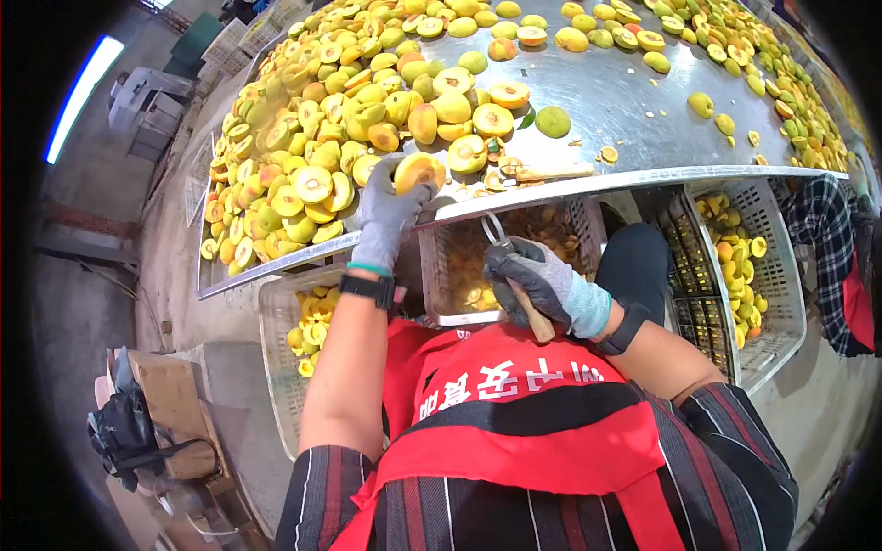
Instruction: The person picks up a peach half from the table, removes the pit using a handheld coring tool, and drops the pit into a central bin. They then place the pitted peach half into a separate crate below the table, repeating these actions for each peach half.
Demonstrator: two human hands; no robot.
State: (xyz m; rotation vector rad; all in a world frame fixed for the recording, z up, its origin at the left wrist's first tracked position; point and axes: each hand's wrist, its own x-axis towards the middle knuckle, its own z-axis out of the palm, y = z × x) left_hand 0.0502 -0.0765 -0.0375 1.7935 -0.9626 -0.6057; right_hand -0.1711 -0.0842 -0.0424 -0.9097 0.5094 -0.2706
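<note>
My left hand (388, 209), in a grey glove, is closed around a yellow peach half (420, 172) at the front edge of the metal table (606, 101). My right hand (544, 283), gloved in grey and black, grips a pitting tool (533, 314) by its wooden handle. The tool's metal loop (493, 227) points up toward the table edge, apart from the peach half. Cut peaches (312, 184) are heaped on the table beyond my left hand. Near the edge lie a wooden-handled tool (556, 172) and scraps of fruit.
Below the table edge stands a crate (441, 275) holding fruit scraps. Crates of peach pieces stand to its left (276, 367) and right (781, 266). A person's checked sleeve (820, 248) shows at far right. Cardboard boxes (175, 413) sit on the floor at left.
</note>
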